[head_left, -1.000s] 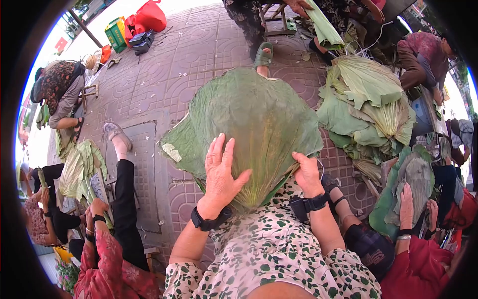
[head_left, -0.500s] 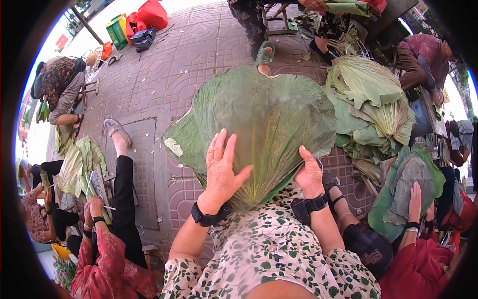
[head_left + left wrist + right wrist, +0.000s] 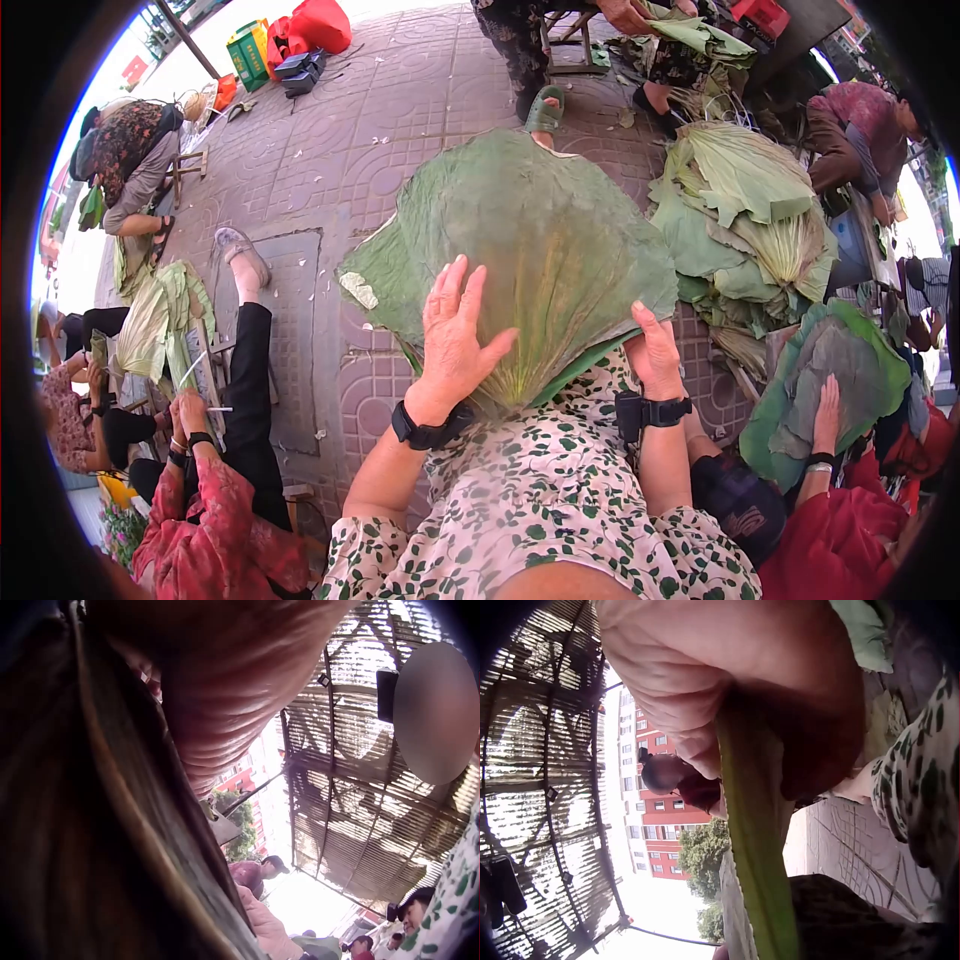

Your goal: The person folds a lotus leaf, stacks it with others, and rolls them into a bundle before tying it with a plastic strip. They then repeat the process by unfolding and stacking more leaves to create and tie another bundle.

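A large dried lotus leaf (image 3: pixel 540 220), green with a brownish middle and ribs fanning from its near end, lies spread over the lap. My left hand (image 3: pixel 455 335) rests flat on its left part, fingers straight and thumb spread. At the right edge, my right hand (image 3: pixel 655 350) grips the leaf, thumb above and the other fingers underneath. In the right wrist view, the leaf's folded green edge (image 3: pixel 754 847) runs into that grip. The left wrist view has the dark leaf edge (image 3: pixel 150 825) close below the left palm (image 3: pixel 225 712).
A pile of lotus leaves (image 3: pixel 745 200) lies on the paving to the right. On the near right, another person's hand (image 3: pixel 828 415) touches a layered leaf (image 3: pixel 835 370). At left, someone in red holds pale leaves (image 3: pixel 160 330). A green sandal (image 3: pixel 545 108) is just beyond my leaf.
My right hand has shifted rightward with the leaf's right edge, while the left hand stays flat on the leaf. The neighbour's leaf at right has been spread wider.
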`<state>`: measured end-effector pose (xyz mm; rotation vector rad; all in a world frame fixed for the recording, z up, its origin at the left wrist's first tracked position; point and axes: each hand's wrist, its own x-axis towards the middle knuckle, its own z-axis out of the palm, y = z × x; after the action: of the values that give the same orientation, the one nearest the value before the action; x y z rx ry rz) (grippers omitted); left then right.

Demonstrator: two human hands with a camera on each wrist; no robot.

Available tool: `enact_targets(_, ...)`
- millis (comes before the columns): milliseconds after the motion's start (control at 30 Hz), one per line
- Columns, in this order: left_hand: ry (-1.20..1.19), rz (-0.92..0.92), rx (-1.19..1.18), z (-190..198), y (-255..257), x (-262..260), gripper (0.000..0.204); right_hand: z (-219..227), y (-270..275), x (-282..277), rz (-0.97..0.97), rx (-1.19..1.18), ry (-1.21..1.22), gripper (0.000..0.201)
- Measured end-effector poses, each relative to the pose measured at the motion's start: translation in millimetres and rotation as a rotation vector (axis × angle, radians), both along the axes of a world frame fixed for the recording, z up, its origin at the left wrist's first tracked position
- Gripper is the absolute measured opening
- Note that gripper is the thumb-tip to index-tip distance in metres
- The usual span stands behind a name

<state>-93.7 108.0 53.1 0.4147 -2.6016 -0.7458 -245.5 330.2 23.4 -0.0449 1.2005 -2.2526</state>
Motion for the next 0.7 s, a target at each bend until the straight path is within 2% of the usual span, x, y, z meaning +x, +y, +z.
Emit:
enact_targets(67,0.005,-0.003,-0.001,-1,0,1,0.084,15,15,-3,0.022,0.054,0.015,0.042)
enact_targets(133,0.012,-0.005,-0.002,-1,-1,1,0.084,30,35,-10,0.231,0.327,0.122,0.040)
enact_targets(167,0.011,-0.007,-0.005,-1,-1,0,0.084,27,51,-17,0.325,0.481,0.193,0.046)
enact_targets(200,0.010,-0.009,-0.009,-1,0,1,0.084,30,67,-21,0.327,0.481,0.195,0.046)
enact_targets(267,0.013,-0.009,-0.006,-2,0,2,0.083,45,95,-22,0.251,0.854,0.458,0.055)
enact_targets(533,0.020,-0.030,-0.010,-4,0,0,0.082,149,152,6,0.061,0.961,0.626,0.058)
enact_targets(700,0.009,-0.027,-0.006,-3,2,0,0.082,179,163,26,0.065,1.029,0.689,0.056)
